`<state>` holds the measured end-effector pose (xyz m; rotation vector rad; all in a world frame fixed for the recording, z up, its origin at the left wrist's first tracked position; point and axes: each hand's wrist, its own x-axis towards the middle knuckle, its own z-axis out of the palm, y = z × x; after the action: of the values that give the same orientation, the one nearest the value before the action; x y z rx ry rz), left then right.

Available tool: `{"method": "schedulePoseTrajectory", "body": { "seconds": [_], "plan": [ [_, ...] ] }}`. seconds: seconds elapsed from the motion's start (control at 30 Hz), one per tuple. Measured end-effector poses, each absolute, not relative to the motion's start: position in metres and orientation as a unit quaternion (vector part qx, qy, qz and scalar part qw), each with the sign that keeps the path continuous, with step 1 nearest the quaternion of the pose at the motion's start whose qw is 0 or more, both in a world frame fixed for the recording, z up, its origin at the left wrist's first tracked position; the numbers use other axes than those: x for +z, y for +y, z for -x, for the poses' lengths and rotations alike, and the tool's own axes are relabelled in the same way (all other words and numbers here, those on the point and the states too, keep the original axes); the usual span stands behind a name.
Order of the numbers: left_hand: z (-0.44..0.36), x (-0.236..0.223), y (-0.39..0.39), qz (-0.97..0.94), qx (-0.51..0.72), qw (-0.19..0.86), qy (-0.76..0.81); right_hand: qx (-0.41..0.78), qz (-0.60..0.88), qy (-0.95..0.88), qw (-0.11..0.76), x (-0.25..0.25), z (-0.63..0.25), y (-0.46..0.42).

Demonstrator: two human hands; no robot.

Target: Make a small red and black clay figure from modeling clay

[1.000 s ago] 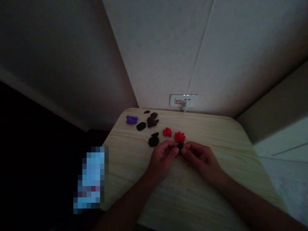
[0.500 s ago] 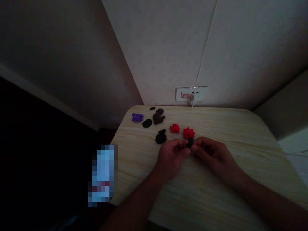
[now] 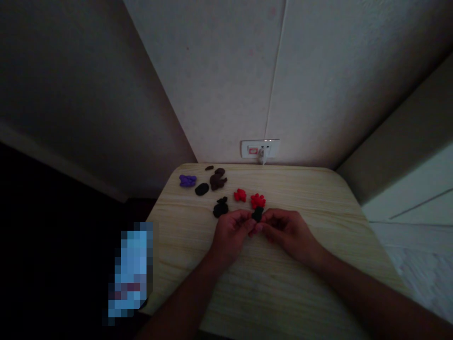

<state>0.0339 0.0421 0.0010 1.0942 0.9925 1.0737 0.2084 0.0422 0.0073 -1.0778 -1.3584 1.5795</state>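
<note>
A small black lump of modelling clay [image 3: 258,214] is pinched between the fingertips of my left hand [image 3: 230,237] and my right hand [image 3: 288,232], just above the wooden table [image 3: 262,283]. Both hands are closed on it, and its underside is hidden by the thumbs. Right behind it lies a red clay piece with several rounded lobes [image 3: 258,200]. A smaller red clay piece [image 3: 239,195] sits to its left. Beyond my left fingers is a round black clay piece [image 3: 220,210] with a small knotted bit at its top.
Farther left lie a flat black oval [image 3: 202,189], brown clay lumps [image 3: 217,181], a small brown bit [image 3: 209,168] and a purple clay piece [image 3: 187,180]. A wall socket [image 3: 260,148] with a plug is behind the table. A pixelated bright screen [image 3: 130,269] is by the left edge.
The camera view has shifted, so the table and its pieces appear farther left and slightly lower. Between the fingertips, the black clay has turned a little and shows more of its surface.
</note>
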Motion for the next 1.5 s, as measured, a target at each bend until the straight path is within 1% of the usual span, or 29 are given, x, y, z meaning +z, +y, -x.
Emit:
{"method": "schedulePoseTrajectory", "body": {
  "seconds": [0.23,0.57,0.9,1.1,1.23,1.37,1.5],
  "plan": [
    [-0.033,-0.013,0.043,-0.430,0.495,0.655,0.376,0.653,0.362,-0.528,0.404,0.001,-0.208,0.044],
    [-0.036,-0.005,0.043,-0.426,0.502,0.626,0.418,0.640,0.368,-0.528,0.420,0.000,-0.209,0.044],
    [-0.036,-0.005,0.044,-0.394,0.507,0.661,0.389,0.657,0.345,-0.520,0.423,0.002,-0.207,0.047],
    [-0.036,-0.006,0.045,-0.369,0.518,0.665,0.392,0.645,0.364,-0.512,0.435,0.004,-0.207,0.047],
    [-0.038,-0.009,0.046,-0.389,0.519,0.652,0.393,0.643,0.374,-0.494,0.450,0.003,-0.207,0.048],
    [-0.038,-0.011,0.044,-0.398,0.514,0.637,0.415,0.636,0.393,-0.497,0.440,0.003,-0.207,0.048],
    [-0.037,-0.011,0.043,-0.402,0.524,0.648,0.380,0.634,0.401,-0.491,0.443,0.004,-0.208,0.049]
  ]
}}
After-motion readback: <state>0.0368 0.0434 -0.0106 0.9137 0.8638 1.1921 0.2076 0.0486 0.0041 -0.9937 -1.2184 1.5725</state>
